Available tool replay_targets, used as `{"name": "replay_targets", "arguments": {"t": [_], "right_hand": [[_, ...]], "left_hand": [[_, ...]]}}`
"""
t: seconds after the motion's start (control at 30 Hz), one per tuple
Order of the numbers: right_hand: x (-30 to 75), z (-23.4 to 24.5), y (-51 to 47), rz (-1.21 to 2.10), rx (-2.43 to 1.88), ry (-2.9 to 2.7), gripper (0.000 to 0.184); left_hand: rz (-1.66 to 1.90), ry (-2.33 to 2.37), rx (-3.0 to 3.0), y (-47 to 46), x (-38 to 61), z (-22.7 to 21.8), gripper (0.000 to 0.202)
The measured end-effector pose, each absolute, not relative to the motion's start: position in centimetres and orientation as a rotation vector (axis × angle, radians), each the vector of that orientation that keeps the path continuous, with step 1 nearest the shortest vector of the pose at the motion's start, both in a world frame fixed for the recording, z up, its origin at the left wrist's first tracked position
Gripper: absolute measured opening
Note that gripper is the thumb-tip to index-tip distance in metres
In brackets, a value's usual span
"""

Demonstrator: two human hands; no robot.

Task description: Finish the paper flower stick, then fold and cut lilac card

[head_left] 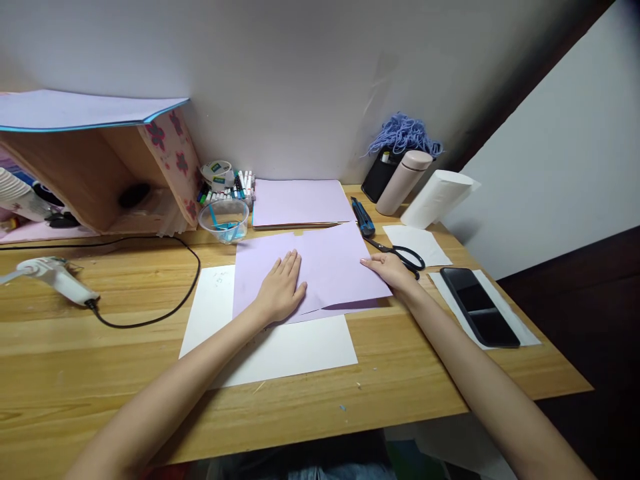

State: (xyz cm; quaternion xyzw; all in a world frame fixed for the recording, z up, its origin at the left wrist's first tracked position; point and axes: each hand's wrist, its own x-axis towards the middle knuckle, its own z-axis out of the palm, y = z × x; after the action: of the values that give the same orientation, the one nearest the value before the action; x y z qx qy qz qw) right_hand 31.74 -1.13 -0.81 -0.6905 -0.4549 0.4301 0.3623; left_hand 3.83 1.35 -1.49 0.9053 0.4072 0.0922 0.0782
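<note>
Sheets of light purple paper (335, 267) overlap on the table, partly over a white sheet (310, 350). My left hand (283, 287) lies flat on the purple paper with its fingers stretched out. At the right edge, my right hand (387, 269) pinches the top purple sheet between thumb and fingers, and that side is slightly raised. Black-handled scissors (400, 253) lie just beyond my right hand, beside a blue and black utility knife (363, 219). Behind the sheets rests a stack of purple paper (303, 202).
On the left are a glue gun (65, 280) with a black cable and an open box (115, 167). A clear plastic bowl (225, 223) and markers (240, 187) stand behind. To the right are a phone (479, 307), a tumbler (404, 181) and a paper roll (436, 199).
</note>
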Motion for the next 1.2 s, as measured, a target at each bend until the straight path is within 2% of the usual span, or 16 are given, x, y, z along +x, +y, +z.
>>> {"name": "replay_targets", "arguments": {"t": [0.27,0.63,0.77,0.93,1.07,1.2], "right_hand": [[31.3,0.6,-2.6,1.266,-1.705,-1.266,0.037],[32.8,-0.8,-6.2,1.183,-1.614,-0.992,0.037],[30.9,0.0,-6.2,1.260,-1.500,-1.017,0.040],[27.4,0.9,-4.4,1.434,-1.470,-1.181,0.040],[26.1,0.9,-1.8,1.229,-1.480,-1.279,0.035],[25.9,-0.1,0.4,0.953,-1.541,-1.277,0.034]], "left_hand": [[0.283,1.225,2.718,1.3,3.8,-1.4,0.060],[0.312,1.198,2.639,1.2,3.8,-1.1,0.062],[0.585,1.117,2.335,1.2,3.3,-0.1,0.053],[0.843,1.056,1.629,2.4,2.9,0.0,0.046],[0.839,1.039,1.493,3.0,2.7,-0.8,0.047],[0.889,1.286,1.868,2.0,2.7,-0.8,0.055]]}}
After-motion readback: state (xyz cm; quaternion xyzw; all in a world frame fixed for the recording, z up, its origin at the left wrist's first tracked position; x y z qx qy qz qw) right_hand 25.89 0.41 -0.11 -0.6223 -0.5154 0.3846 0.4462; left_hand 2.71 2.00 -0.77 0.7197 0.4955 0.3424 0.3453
